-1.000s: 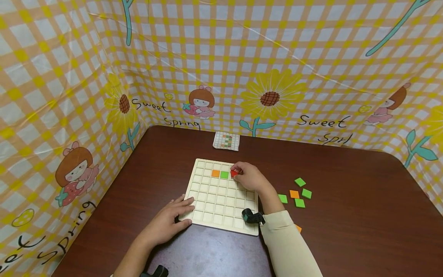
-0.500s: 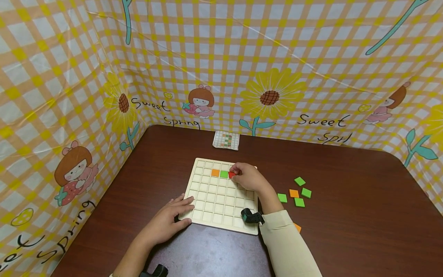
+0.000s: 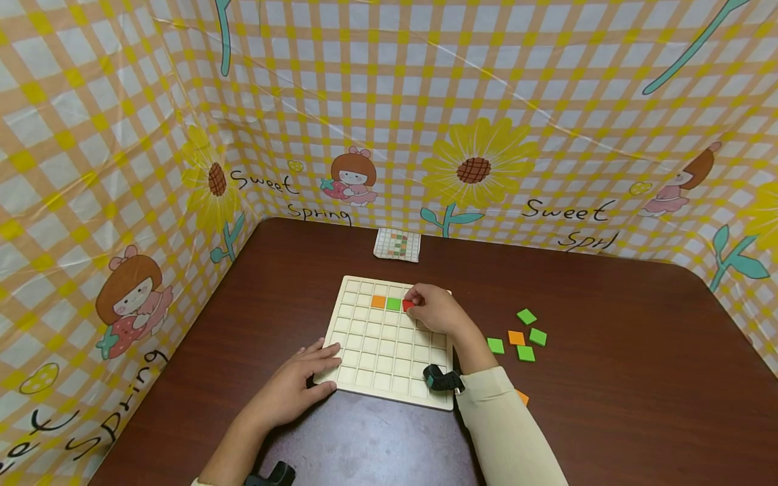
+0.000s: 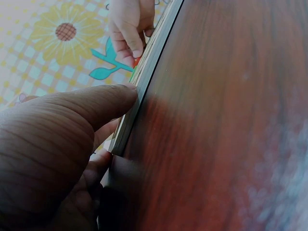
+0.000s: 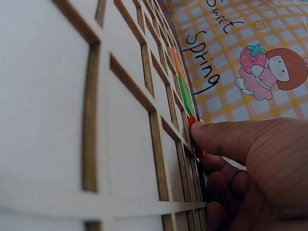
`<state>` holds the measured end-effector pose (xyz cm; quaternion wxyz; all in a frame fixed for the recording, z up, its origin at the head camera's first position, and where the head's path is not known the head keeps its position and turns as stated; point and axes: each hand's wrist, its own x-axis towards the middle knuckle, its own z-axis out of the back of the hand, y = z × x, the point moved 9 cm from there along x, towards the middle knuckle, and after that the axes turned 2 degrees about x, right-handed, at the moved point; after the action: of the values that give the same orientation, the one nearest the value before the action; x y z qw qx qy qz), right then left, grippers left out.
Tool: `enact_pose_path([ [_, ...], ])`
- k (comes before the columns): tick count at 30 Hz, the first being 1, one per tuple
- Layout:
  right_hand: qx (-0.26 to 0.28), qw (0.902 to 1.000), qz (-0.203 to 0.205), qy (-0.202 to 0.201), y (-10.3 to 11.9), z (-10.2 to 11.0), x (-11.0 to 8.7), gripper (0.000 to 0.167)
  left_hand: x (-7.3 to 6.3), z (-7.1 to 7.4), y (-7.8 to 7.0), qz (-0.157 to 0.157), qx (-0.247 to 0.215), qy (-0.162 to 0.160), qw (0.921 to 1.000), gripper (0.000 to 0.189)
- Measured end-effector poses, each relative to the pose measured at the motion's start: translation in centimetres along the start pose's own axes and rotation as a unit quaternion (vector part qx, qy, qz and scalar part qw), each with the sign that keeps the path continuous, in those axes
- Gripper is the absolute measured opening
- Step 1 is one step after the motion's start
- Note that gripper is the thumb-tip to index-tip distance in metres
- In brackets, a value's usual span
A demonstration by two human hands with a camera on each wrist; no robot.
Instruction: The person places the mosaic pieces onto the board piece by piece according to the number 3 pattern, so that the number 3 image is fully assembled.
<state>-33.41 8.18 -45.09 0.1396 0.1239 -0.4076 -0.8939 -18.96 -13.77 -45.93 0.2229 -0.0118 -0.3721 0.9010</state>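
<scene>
My right hand (image 3: 439, 310) pinches a red square tile (image 3: 408, 306) between thumb and fingers at the pale wooden grid board (image 3: 377, 365). The tile is beside a green tile (image 3: 394, 304), which sits in a cell to the right of an orange tile (image 3: 379, 302). In the right wrist view, the thumb lies on the red tile (image 5: 192, 126), partly covering it; whether it lies flat in its cell I cannot tell. My left hand (image 3: 299, 385) rests at the board's lower left corner, fingers extended, thumb along the front edge.
Right of the board lie several loose green tiles (image 3: 526, 354) and an orange tile (image 3: 516, 337). Another orange tile (image 3: 523, 397) is partly hidden by the right sleeve. Behind the board lies a small card (image 3: 398, 245) printed with a coloured grid. A patterned cloth (image 3: 401, 101) walls the table.
My right hand has shifted the red tile slightly left, close to the green tile; over the last half second it has barely moved. The left hand stays in place.
</scene>
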Motion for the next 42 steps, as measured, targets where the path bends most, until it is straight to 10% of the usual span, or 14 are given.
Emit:
enact_pose_path([
  [42,0.029,0.9976,0.063,-0.003,-0.4,1.0,-1.2,0.023,-0.1,0.1,-0.2,-0.007,-0.003,-0.001,1.0000,0.039],
])
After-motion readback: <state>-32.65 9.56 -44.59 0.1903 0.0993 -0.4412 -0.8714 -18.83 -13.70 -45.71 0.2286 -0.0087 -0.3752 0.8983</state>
